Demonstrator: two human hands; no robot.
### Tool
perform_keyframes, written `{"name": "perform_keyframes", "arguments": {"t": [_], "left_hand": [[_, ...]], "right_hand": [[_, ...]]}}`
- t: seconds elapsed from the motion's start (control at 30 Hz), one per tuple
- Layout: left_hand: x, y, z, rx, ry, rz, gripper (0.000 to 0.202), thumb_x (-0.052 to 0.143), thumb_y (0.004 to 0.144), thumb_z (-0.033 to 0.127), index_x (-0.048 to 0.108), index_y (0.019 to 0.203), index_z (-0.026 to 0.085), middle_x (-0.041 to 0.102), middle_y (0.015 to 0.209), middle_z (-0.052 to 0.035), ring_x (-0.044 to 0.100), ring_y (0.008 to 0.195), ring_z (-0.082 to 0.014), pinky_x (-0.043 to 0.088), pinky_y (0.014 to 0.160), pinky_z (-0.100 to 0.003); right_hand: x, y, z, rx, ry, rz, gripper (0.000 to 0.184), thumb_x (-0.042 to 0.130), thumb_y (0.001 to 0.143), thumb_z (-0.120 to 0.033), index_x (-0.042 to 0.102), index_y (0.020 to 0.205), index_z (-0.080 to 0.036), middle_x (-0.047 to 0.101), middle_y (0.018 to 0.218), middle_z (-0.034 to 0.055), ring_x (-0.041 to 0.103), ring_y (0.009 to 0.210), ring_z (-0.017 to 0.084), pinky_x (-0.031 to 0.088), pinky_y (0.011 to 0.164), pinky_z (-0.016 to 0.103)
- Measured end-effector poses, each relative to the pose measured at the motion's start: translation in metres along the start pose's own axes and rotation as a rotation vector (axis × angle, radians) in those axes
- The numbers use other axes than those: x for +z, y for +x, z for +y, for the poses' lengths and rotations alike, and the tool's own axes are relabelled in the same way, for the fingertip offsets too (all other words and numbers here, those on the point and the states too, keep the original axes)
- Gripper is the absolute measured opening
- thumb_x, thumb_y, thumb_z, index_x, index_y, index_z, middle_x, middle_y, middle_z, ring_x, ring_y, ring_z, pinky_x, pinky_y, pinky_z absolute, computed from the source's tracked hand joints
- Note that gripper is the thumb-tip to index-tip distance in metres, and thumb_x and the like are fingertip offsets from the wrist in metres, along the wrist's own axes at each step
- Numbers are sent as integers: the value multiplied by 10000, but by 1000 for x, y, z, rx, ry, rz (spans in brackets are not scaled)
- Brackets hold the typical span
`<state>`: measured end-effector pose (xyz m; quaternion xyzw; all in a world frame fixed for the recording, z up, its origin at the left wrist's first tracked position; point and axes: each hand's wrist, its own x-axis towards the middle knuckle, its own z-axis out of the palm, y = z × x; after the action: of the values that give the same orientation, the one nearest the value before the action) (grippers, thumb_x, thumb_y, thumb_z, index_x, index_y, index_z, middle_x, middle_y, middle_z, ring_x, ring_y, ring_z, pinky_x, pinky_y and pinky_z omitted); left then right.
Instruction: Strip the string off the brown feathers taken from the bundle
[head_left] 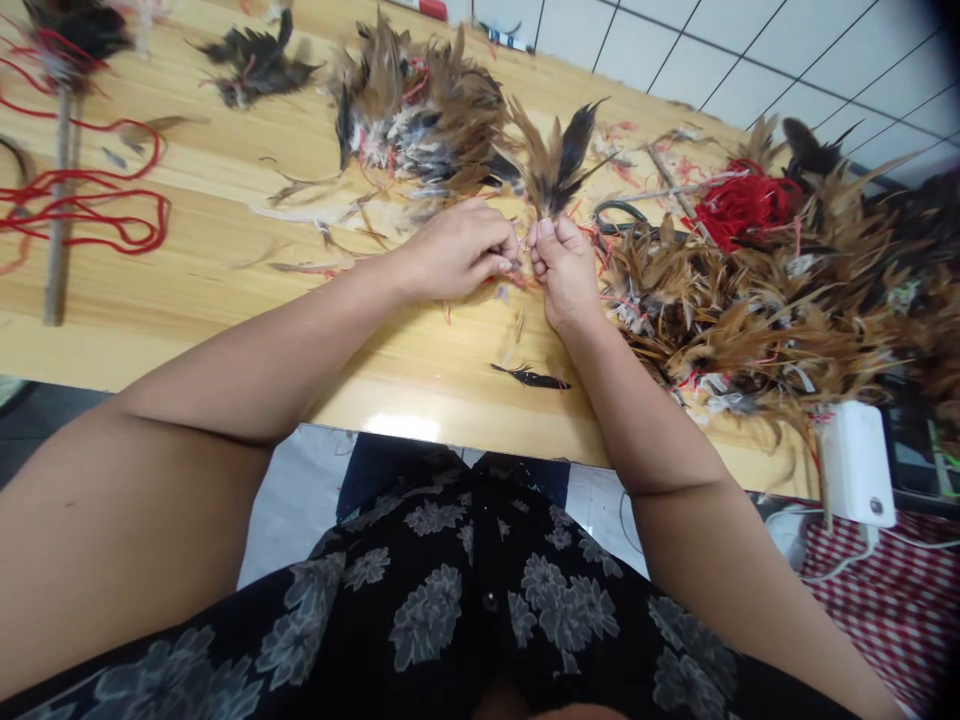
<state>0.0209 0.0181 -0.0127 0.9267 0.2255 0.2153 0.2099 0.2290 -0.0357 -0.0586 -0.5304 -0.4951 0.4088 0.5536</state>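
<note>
Between the thumb and fingers of my right hand [562, 260] is the base of a small feather bunch [555, 165], brown with a dark feather on one side, its tips pointing away from me. My left hand [469, 250] is beside it, fingers curled and pinched together close to the bunch's base; whatever they pinch is too small to make out. A heap of tied feather bunches [427, 120] lies just beyond my left hand. Close to my right forearm spreads a larger pile of brown feathers [720, 300]. A single black feather [531, 377] rests on the table nearer to me.
Red string [750, 205] lies tangled at the right, with dark-handled scissors [622, 215] near it. At the left, a stick [60, 210] topped with dark feathers lies among loose red string [112, 215]. A white power bank [859, 465] with a cable is at the table's right front edge.
</note>
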Motion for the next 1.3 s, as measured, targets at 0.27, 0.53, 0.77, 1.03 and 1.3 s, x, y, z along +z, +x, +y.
{"name": "perform_keyframes", "arguments": {"t": [0.27, 0.53, 0.77, 1.03, 1.3], "left_hand": [[-17, -4, 5, -104, -25, 143, 87, 692, 1012, 269, 779, 1026, 266, 826, 1053, -94, 764, 1111, -337, 606, 1006, -499], [-21, -4, 10, -143, -28, 128, 96, 756, 962, 353, 807, 1044, 351, 837, 1057, -103, 749, 1186, -414, 628, 971, -581], [-20, -3, 6, -99, 72, 109, 154, 686, 972, 270, 837, 993, 245, 817, 1010, -121, 800, 1125, -372, 641, 1036, -521], [-10, -2, -5, -56, 98, 110, 155, 686, 980, 219, 835, 1017, 245, 830, 1065, -115, 809, 1150, -361, 646, 1062, -517], [-19, -4, 6, -175, 14, 371, 248, 758, 1022, 296, 738, 1264, 245, 766, 1414, -142, 705, 1296, -334, 598, 1112, -539]], "right_hand": [[2, -8, -8, -31, -118, -20, 549, 763, 1081, -739, 680, 862, -241, 538, 760, -13, 585, 796, 167, 553, 799, 333], [4, -3, -1, -68, -249, -17, 484, 779, 1099, -630, 740, 841, -222, 549, 743, -15, 602, 816, 176, 542, 860, 359], [3, -3, 1, -138, -371, -93, 506, 811, 1055, -677, 770, 835, -223, 615, 761, 5, 645, 858, 202, 542, 882, 377], [3, -3, -3, -137, -395, -180, 556, 806, 1026, -731, 745, 815, -220, 670, 793, 13, 643, 886, 205, 554, 927, 388], [7, -10, -11, -6, -233, -31, 514, 737, 1113, -655, 632, 806, -258, 512, 730, -9, 575, 811, 192, 556, 840, 349]]}}
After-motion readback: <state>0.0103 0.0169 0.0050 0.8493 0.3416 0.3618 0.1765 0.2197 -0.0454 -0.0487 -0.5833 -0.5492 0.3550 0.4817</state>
